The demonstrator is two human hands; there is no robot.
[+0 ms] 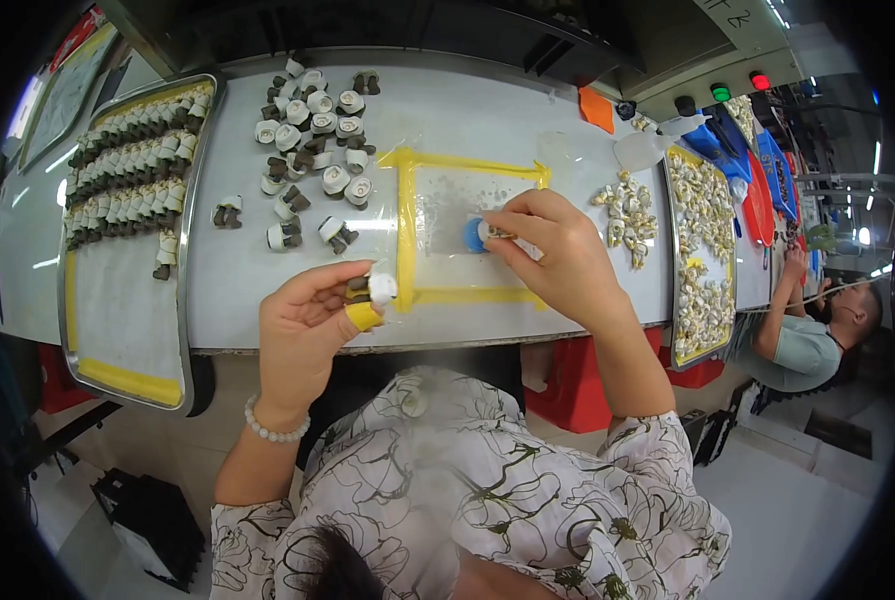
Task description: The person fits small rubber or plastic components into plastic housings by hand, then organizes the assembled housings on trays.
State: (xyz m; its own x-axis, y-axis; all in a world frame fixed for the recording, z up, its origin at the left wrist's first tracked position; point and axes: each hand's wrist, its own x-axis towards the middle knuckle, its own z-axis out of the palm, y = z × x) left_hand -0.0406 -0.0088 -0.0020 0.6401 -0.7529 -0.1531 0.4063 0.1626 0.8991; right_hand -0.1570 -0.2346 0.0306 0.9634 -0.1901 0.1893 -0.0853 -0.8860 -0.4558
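Observation:
My left hand (307, 320) pinches a small part with a white round cap and dark base (372, 288); its thumb wears a yellow finger cot. Over the yellow-taped square (407, 240) on the white table, my right hand (557, 250) presses a small pale piece (495, 233) against a blue round object (474, 235). A heap of finished white-capped parts (312, 135) lies beyond my left hand. Loose pale small pieces (622, 215) sit just right of my right hand.
A metal tray (182, 300) on the left holds rows of assembled parts. A second tray (672, 250) on the right is full of pale pieces. Blue and red bins stand far right. Another person (807, 340) sits at the right. An orange tag lies near the table's back.

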